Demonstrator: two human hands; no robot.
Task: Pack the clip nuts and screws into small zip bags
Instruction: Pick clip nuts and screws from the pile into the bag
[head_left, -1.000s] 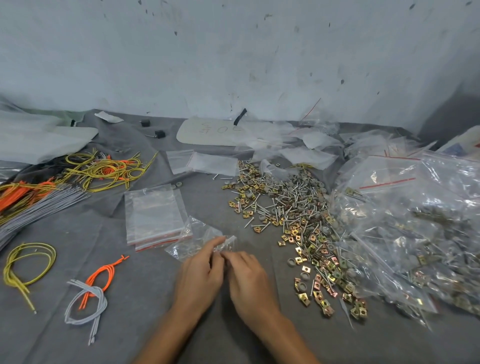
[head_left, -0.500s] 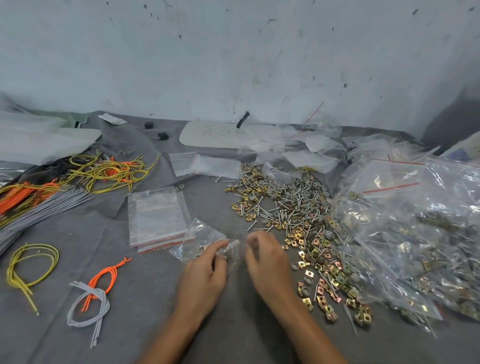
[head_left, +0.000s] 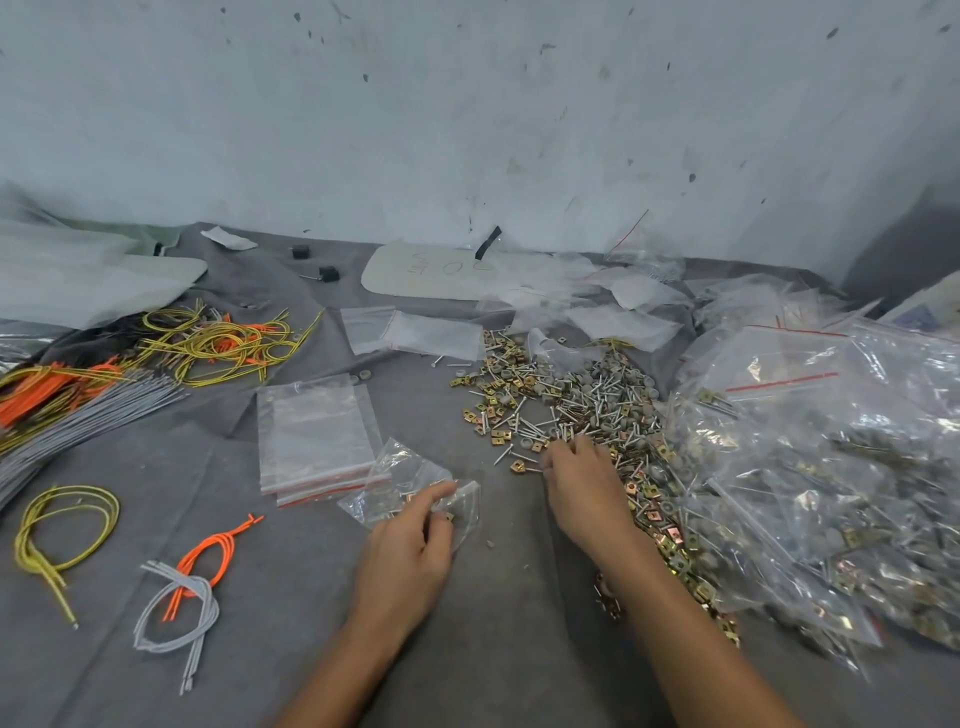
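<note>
The left hand (head_left: 410, 545) pinches the small zip bag (head_left: 410, 478) between thumb and fingers, near the front middle of the grey bench (head_left: 260, 675). A few metal pieces show through the clear plastic. The right hand (head_left: 582, 493) lies on the near edge of the loose pile of clip nuts and screws (head_left: 571, 405). Its fingers are bent down among the pieces, and I cannot tell if they hold any.

Just left of the held bag lies a stack of empty zip bags (head_left: 311, 436). Big filled bags (head_left: 831, 467) crowd the pile from the right, just beside the right forearm. A yellow cord loop (head_left: 78, 496), an orange cord (head_left: 208, 544) and a grey cord (head_left: 200, 592) lie on the left, well apart from both hands.
</note>
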